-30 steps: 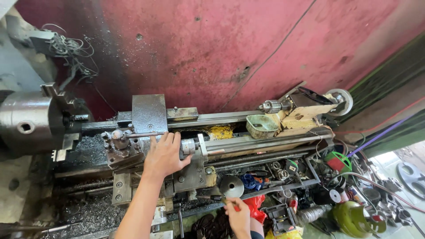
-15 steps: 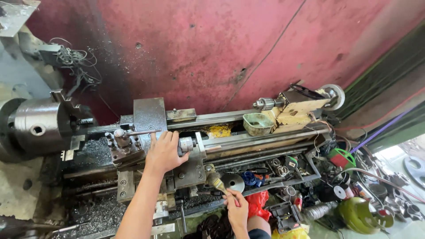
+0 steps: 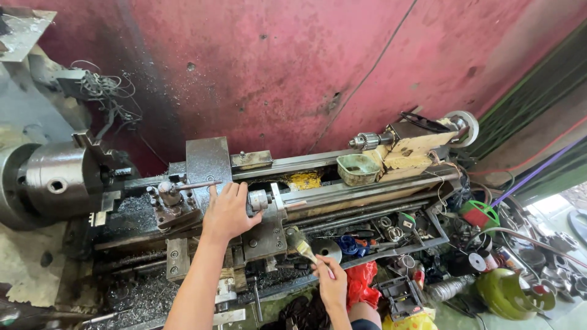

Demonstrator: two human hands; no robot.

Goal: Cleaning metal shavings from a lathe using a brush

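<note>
In the head view, the right hand point(image 3: 332, 282) is closed around the handle of a small paintbrush point(image 3: 304, 245). The fingers point(image 3: 323, 266) wrap the lower end of the handle, and the brush rises up and to the left from them, its dark bristles resting on or just above the front of the lathe point(image 3: 367, 186), beside a round handwheel point(image 3: 326, 249). I judge the brush to be light and easy to steer: a stiff, thin handle with soft bristles that bend against metal. The hold low on the handle gives reach, but a grip nearer the metal band would give firmer control. The handle may be oily in this shop, so it could slip.

The left hand point(image 3: 228, 212) lies flat on the lathe's carriage point(image 3: 263, 235), fingers spread and pressing down, not closed around anything. Its fingertips reach toward the tool post point(image 3: 170, 198), and a small knob point(image 3: 257, 199) sits just beside the thumb side. The carriage is heavy, rigid iron and will not give under the palm; its edges and the metal shavings point(image 3: 131, 293) heaped below it look sharp.

To the left stands the chuck point(image 3: 55, 180), well apart from both hands. To the right, a green tray point(image 3: 358, 169) rests on the bed near the tailstock point(image 3: 409, 146). A red cloth point(image 3: 361, 284) lies just right of the right hand.
</note>
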